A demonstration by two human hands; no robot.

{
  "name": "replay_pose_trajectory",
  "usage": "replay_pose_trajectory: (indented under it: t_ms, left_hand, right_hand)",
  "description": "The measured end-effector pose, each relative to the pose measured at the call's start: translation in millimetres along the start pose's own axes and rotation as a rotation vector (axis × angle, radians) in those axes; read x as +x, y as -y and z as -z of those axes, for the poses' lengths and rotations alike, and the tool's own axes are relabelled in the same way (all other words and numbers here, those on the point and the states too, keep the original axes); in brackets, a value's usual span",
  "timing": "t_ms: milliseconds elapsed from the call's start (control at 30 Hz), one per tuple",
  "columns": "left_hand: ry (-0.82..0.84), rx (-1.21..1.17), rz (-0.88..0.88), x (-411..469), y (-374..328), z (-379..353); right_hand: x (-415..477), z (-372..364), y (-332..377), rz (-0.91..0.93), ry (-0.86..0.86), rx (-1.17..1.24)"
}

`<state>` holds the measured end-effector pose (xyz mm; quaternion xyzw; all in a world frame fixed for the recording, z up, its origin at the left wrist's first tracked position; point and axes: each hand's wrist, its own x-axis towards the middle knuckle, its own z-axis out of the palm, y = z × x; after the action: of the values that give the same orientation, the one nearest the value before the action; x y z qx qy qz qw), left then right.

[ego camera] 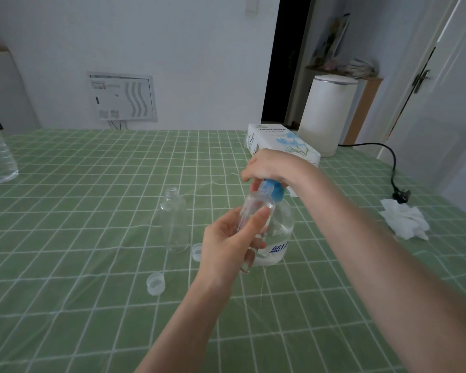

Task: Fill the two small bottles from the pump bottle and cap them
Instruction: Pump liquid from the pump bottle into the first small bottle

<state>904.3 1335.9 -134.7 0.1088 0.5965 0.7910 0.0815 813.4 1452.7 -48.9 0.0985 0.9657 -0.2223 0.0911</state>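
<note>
As left grip [226, 246] encircles it, bottle [254, 203] tilts.

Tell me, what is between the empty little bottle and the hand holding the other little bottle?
A small clear cap lies on the tablecloth there, beside the empty bottle and close to the left hand, seen in the head view.

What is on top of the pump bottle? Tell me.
The right hand rests on the blue pump head of the pump bottle, fingers curled round it. The palm covers the head's top.
</note>
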Motion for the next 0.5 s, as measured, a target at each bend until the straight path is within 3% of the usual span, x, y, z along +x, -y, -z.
replay_pose_trajectory:
  t_ms: [500]
  left_hand:
    - [-0.015,0.004,-0.009,-1,-2,0]
  right_hand:
    - [-5,8,4,0.058,-0.040,0.002]
